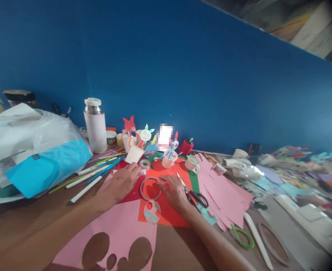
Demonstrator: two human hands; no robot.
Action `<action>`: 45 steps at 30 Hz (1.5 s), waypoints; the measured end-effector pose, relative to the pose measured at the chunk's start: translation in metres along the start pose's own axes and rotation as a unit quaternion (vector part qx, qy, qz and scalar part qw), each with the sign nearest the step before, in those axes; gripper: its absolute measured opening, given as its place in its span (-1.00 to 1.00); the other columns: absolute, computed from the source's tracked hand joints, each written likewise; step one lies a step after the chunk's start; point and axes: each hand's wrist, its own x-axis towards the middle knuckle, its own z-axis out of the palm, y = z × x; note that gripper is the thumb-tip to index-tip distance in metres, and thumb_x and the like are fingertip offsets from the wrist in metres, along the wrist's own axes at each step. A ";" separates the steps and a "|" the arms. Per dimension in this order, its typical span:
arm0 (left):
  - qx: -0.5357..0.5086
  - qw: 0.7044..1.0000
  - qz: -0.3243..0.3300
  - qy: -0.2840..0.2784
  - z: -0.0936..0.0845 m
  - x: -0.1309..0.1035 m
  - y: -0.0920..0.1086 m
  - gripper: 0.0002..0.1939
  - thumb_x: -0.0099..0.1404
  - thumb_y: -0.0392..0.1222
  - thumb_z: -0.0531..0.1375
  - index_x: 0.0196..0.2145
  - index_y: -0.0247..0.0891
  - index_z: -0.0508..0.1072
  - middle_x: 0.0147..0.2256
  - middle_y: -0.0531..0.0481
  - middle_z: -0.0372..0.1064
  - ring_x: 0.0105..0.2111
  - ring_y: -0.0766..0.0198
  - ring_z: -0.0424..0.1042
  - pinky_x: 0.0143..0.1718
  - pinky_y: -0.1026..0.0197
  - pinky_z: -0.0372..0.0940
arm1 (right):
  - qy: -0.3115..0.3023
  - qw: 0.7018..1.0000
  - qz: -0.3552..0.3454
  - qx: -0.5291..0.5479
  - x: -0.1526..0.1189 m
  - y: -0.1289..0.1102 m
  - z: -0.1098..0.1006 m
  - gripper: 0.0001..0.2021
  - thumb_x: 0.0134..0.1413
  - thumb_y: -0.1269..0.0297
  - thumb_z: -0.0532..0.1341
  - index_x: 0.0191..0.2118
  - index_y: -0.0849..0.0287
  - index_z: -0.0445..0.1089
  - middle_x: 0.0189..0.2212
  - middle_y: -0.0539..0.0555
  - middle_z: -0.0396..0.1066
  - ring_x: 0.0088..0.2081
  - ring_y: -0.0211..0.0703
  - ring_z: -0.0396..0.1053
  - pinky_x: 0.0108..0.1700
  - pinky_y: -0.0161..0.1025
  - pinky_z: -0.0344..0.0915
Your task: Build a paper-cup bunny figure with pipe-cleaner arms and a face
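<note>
My left hand [124, 180] is closed, its fingers bent downward over red paper [129, 195]. A short white tube [142, 172] pokes out at its fingertips; the rest is hidden. At the right edge of a thin grey ring [150, 188], my right hand [175, 191] has its thumb and fingertips on the rim. Orange paper [179, 218] lies beneath the ring. Just below it is a round, clear disc [152, 211] with red and pale green patches. Black-handled scissors [195, 196] lie right beside my right hand. A white paper cup [134, 154] tilts behind my left hand.
Pink paper with cut-out holes [126, 222] lies in front. Markers [85, 190] and a white flask [95, 126] are at the left, near a plastic bag [47, 131]. Cups with paper animal faces [146, 134] stand behind. Pink sheets [225, 192] and craft scraps [295, 165] lie right.
</note>
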 end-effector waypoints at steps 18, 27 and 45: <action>-0.660 0.689 -0.296 0.028 -0.003 0.005 0.025 -0.82 0.08 -0.13 0.19 -0.37 -0.26 0.37 -0.54 -0.01 0.40 -0.48 0.16 0.43 -0.53 0.15 0.32 | -0.025 0.951 0.139 0.274 0.001 -0.024 -0.009 -0.88 -0.01 0.31 0.15 -0.31 0.18 0.34 -0.39 0.01 0.41 -0.33 -0.24 0.36 -0.28 -0.32 0.26; -0.692 0.672 -0.262 0.029 0.000 0.002 0.027 -0.84 0.08 -0.14 0.19 -0.35 -0.23 0.36 -0.49 0.03 0.42 -0.51 0.21 0.42 -0.49 0.11 0.33 | -0.021 0.964 0.118 0.237 0.001 -0.023 -0.008 -0.91 -0.02 0.36 0.14 -0.33 0.17 0.34 -0.41 0.01 0.41 -0.36 -0.23 0.35 -0.27 -0.31 0.24; -0.683 0.672 -0.287 0.005 0.002 -0.002 0.033 -0.82 0.04 -0.11 0.21 -0.41 -0.24 0.34 -0.51 0.06 0.43 -0.47 0.19 0.44 -0.54 0.20 0.32 | -0.022 0.980 0.093 0.175 -0.004 -0.019 -0.003 -0.86 -0.01 0.33 0.15 -0.26 0.13 0.35 -0.39 0.00 0.42 -0.34 -0.20 0.33 -0.26 -0.28 0.22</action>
